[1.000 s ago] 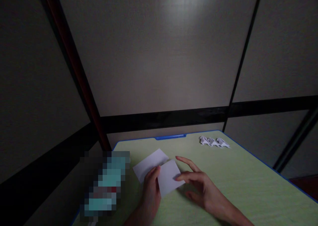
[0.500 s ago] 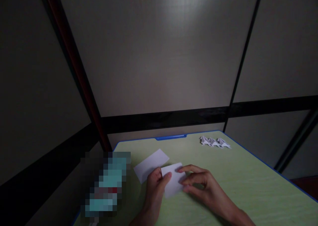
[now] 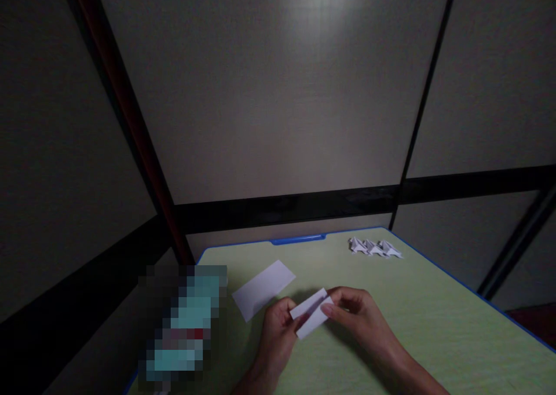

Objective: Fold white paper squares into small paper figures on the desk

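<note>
A small white sheet of paper [image 3: 311, 317] is lifted just above the green table [image 3: 417, 325] and folded over on itself. My left hand [image 3: 278, 340] pinches its left end with thumb and fingers. My right hand [image 3: 358, 319] pinches its right end, fingers curled over the top edge. Both hands are closed on the paper. A second white sheet [image 3: 263, 289] lies flat on the table just to the upper left of my left hand.
Three small folded white paper figures [image 3: 375, 247] sit in a row near the table's far right corner. A blurred teal object [image 3: 185, 325] lies at the table's left edge. The table has a blue rim [image 3: 299, 240] and stands against dark panelled walls.
The paper lay flat under my hands a second ago. Both hands have since pinched it, lifted it off the table and folded it over.
</note>
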Available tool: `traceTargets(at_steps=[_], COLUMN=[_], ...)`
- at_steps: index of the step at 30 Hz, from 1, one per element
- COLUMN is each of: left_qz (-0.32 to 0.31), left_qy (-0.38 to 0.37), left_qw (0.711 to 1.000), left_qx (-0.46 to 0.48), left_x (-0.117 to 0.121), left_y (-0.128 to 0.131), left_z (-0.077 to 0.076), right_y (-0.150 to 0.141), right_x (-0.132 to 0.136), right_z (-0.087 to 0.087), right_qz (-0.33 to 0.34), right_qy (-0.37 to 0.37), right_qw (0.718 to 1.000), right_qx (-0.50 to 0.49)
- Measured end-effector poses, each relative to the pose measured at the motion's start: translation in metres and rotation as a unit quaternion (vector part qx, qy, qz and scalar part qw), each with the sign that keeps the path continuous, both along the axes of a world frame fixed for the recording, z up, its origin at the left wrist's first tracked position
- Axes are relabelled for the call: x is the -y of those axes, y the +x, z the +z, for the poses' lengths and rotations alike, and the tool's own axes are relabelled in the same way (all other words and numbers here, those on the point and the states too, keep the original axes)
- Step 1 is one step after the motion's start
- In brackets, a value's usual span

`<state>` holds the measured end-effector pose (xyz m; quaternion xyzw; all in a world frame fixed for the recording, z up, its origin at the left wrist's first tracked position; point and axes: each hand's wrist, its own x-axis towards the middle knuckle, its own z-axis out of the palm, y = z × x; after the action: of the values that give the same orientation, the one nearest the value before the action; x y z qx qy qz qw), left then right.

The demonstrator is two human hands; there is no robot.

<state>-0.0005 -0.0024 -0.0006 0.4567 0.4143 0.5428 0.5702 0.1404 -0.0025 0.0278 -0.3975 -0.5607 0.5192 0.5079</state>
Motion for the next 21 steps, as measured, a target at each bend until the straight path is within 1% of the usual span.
traceTargets(at_steps=[3, 7, 10, 15, 21], left_qz=[-0.030, -0.051, -0.048, -0.020, -0.013], left_qy=[-0.001, -0.016, -0.003, 0.007, 0.011], left_qw=[1.000, 0.998, 0.998, 1.000, 1.000], left_qx=[-0.009, 0.026, 0.026, 0.010, -0.002], left_x=[0.0027, 0.0073, 0.0094, 0.0098, 0.0089], left_y=[0.0020, 0.0023, 0.0012, 0.0023, 0.0048], left_z=[0.0027, 0.0045, 0.0049, 0.0049, 0.0044], right_y=[-0.0013, -0.0027, -0.0048, -0.0086, -0.0102], right_x=[0.0008, 0.0026, 0.0040, 0.0053, 0.0081], right_z=[0.0002, -0.0021, -0.0039, -0.0053, -0.0074], right_qz=[-0.036, -0.061, -0.073, -0.098, -0.101], right_qy=[-0.008, -0.009, -0.012, 0.005, 0.017], right_qw=[0.999, 0.998, 0.997, 0.994, 0.993], right_qx=[0.018, 0.030, 0.038, 0.048, 0.057])
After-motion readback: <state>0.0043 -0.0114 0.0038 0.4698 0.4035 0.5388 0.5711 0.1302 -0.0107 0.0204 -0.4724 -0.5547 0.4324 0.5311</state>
